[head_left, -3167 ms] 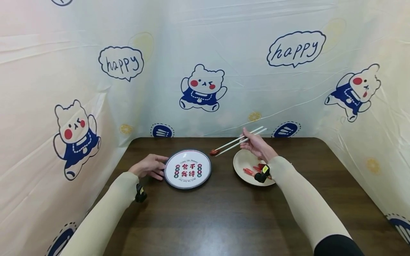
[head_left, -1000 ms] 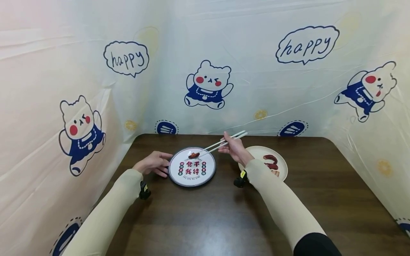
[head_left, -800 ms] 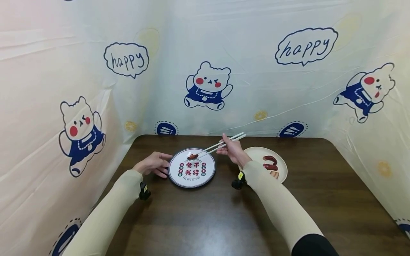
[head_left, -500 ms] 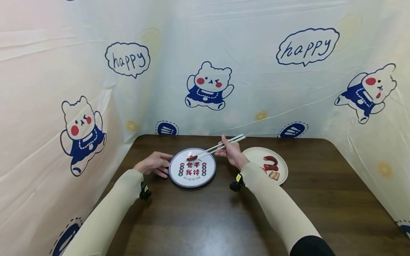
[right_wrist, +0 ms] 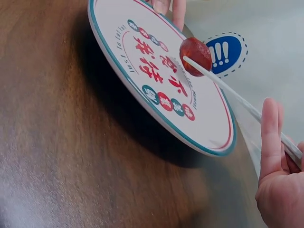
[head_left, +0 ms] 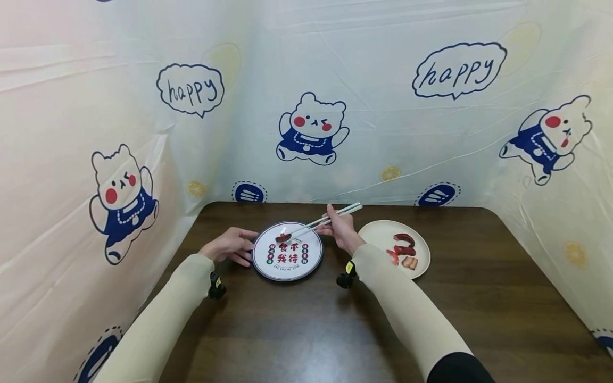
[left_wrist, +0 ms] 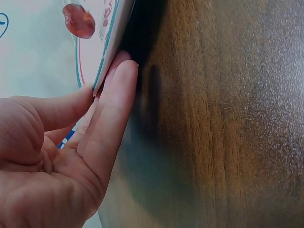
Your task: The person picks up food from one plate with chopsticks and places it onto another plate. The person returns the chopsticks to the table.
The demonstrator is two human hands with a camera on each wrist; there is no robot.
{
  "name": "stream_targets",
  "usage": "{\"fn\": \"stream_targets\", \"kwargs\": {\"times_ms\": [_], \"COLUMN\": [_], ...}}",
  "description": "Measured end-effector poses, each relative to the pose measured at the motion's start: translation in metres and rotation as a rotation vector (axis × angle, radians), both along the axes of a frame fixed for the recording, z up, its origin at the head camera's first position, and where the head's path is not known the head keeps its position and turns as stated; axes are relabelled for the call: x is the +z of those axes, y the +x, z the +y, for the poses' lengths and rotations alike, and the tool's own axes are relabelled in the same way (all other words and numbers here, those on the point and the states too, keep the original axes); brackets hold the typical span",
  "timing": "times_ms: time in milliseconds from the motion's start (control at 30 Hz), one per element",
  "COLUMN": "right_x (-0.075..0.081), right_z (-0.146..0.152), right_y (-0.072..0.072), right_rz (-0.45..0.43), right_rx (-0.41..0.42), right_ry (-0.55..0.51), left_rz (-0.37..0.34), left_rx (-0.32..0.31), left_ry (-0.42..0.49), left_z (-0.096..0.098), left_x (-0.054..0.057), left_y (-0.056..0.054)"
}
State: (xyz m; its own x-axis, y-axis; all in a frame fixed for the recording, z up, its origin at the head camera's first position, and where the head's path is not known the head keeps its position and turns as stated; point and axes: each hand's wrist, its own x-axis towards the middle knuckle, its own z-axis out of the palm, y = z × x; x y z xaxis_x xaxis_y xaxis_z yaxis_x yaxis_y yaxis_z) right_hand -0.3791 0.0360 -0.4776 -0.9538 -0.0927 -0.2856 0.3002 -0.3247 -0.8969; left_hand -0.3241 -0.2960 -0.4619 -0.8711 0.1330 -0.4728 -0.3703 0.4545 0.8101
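My right hand holds a pair of pale chopsticks, slanting down to the left. At their tips a glossy reddish-brown piece of food overlaps the upper part of a white plate with a dark rim and printed characters. In the right wrist view the piece looks rounded, with a chopstick against it. My left hand pinches the white plate's left edge; the left wrist view has the thumb at the rim and the fingers below it.
To the right, partly behind my right sleeve, stands a cream plate. On it lie curved dark-red pieces, a red-and-white piece and tan pieces. A printed cloth hangs behind the brown table.
My right hand has carried the food on the chopsticks leftward from beside the cream plate to over the white plate, then drifted slightly left and nearer me. The left hand keeps its place at the rim.
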Motion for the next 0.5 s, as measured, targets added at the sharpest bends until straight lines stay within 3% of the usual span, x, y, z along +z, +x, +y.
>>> {"fn": "stream_targets", "kwargs": {"times_ms": [500], "right_x": [0.0025], "right_z": [-0.0069], "right_y": [0.0029], "right_rz": [0.008], "right_rx": [-0.042], "right_ry": [0.011], "left_rz": [0.001], "left_rx": [-0.006], "left_ry": [-0.003], "left_z": [-0.001], "left_x": [-0.0027], "left_y": [-0.0023]}}
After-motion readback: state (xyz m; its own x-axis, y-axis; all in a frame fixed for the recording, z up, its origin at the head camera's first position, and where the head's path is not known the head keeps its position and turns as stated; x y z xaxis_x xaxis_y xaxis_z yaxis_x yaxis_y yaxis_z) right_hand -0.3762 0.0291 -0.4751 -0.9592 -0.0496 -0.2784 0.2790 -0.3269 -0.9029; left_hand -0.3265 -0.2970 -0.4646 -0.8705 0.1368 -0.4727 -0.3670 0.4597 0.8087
